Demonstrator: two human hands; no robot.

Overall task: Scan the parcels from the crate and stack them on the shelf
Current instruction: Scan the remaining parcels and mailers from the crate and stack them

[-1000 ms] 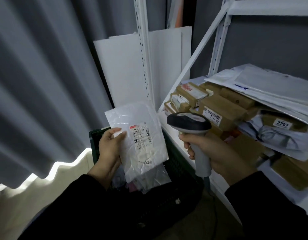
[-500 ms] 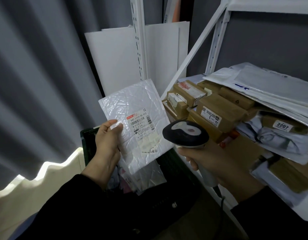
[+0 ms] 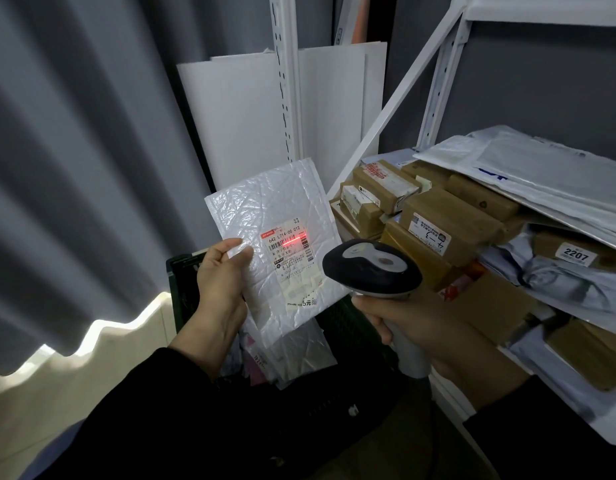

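White plastic bubble mailer [image 3: 282, 202] in the left hand [image 3: 220, 275]: glossy, crinkled film. Its printed paper label [image 3: 292, 265]: matt. Black-and-grey plastic handheld scanner [image 3: 368, 268] in the right hand [image 3: 424, 327]: smooth, satin finish. Brown cardboard boxes [image 3: 445, 220] beyond the right hand: matt. White shelf frame [image 3: 441, 74] above them: smooth painted metal.

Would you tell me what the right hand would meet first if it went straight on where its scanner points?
Probably the white mailer the left hand holds: the right hand's scanner casts its red line on the label; depth is unclear.
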